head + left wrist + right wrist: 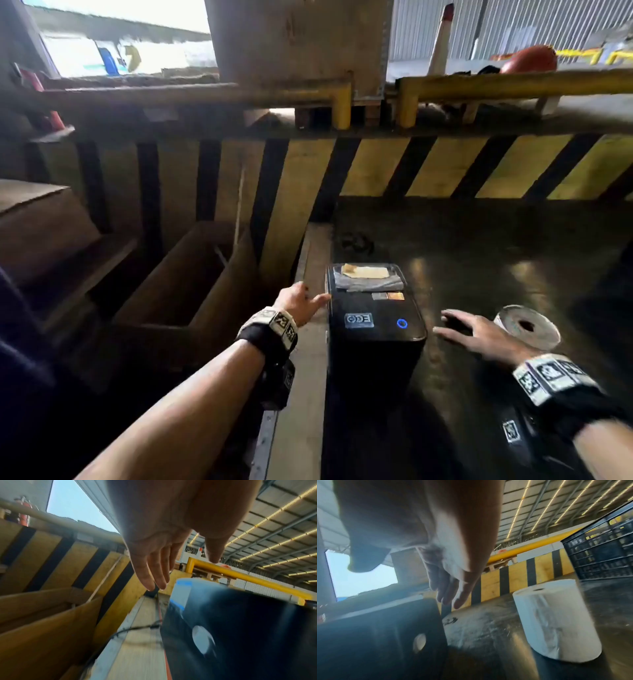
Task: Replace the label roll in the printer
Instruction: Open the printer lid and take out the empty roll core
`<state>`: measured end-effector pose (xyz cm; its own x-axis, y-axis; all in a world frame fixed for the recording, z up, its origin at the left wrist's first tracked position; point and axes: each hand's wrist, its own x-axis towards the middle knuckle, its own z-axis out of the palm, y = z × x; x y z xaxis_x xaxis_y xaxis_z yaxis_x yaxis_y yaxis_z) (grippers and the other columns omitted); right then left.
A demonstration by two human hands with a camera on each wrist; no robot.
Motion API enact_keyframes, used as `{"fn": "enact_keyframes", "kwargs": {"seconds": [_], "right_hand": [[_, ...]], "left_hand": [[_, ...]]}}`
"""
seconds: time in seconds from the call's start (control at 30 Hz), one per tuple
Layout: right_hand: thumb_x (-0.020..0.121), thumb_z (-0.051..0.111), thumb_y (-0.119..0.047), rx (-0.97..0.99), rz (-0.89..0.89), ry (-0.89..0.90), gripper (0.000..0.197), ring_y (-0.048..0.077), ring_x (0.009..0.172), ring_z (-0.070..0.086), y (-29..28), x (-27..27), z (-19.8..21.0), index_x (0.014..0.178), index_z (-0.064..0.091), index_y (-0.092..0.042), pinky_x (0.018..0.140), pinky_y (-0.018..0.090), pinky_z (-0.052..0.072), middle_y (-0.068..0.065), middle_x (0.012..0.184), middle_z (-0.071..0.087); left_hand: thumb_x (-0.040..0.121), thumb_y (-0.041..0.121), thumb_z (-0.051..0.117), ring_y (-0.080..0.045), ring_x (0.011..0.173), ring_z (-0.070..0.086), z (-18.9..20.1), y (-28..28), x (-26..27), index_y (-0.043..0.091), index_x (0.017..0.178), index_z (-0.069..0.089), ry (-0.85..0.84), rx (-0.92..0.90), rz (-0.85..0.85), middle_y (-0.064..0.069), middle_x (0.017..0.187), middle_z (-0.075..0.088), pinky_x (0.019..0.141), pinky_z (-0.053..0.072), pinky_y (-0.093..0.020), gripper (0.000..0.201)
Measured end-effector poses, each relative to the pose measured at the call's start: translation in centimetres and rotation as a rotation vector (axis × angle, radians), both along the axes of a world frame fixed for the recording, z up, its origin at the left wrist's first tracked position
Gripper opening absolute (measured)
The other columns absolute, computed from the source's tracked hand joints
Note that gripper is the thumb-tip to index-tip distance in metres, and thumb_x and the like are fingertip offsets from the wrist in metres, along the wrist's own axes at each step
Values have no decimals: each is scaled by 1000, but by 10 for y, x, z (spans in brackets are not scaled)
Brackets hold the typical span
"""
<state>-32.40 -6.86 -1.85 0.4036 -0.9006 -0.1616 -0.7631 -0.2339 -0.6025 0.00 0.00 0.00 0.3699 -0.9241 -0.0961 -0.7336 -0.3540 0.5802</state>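
A black label printer (pixel 375 329) stands closed on the dark table, a blue light lit on its lid. In the wrist views its side shows a pale round button (pixel 203 641) (pixel 419 643). My left hand (pixel 301 301) hovers open at the printer's left side, fingers (pixel 154 574) straight and holding nothing. To the printer's right my right hand (pixel 469 334) is open with fingers (pixel 452 592) spread above the table. A white label roll (pixel 527 327) (pixel 556 620) stands on end just right of that hand, untouched.
The table's pale left edge (pixel 310 342) runs beside the printer, with open cardboard boxes (pixel 178 284) below it. A yellow-and-black striped barrier (pixel 445 168) closes the far side. A black plastic crate (pixel 600 555) stands behind the roll. A thin cable (pixel 133 628) lies by the printer.
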Motion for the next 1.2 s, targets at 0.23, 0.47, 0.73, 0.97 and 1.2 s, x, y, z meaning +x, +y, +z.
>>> {"fn": "enact_keyframes", "kwargs": {"seconds": [0.23, 0.47, 0.73, 0.97, 1.2], "right_hand": [[67, 69, -59, 119, 116, -46, 77, 8, 112, 51, 6, 36, -26, 128, 47, -19, 92, 19, 35, -2, 128, 57], [68, 71, -55, 119, 72, -61, 86, 22, 114, 58, 5, 40, -41, 136, 38, -15, 96, 25, 42, 7, 128, 59], [60, 68, -62, 13, 95, -131, 91, 18, 119, 54, 9, 39, -39, 133, 44, -13, 102, 25, 38, 7, 129, 59], [63, 64, -69, -25, 79, -124, 87, 19, 115, 57, 5, 38, -28, 131, 46, -19, 96, 24, 39, 8, 126, 61], [63, 52, -77, -83, 38, -37, 73, 24, 98, 64, -23, 51, 27, 108, 62, -21, 85, 33, 49, 7, 102, 71]], "left_hand": [[65, 71, 61, -11, 107, 62, -38, 23, -16, 25, 129, 50, 261, 110, -230, 5, 123, 65, 100, 49, -32, 80], [59, 54, 78, -18, 118, 58, -51, 25, -27, 30, 139, 32, 244, 99, -228, -1, 130, 60, 102, 47, -33, 95], [63, 51, 77, -22, 116, 57, -50, 25, -26, 27, 141, 30, 187, 77, -243, -5, 131, 59, 99, 47, -32, 94], [68, 55, 72, -20, 114, 58, -38, 24, -26, 29, 139, 35, 190, 32, -232, -3, 128, 60, 93, 45, -25, 83], [68, 76, 52, -17, 85, 63, 14, -3, -16, 31, 115, 62, 117, 82, -168, -1, 92, 67, 72, 46, -25, 66]]}}
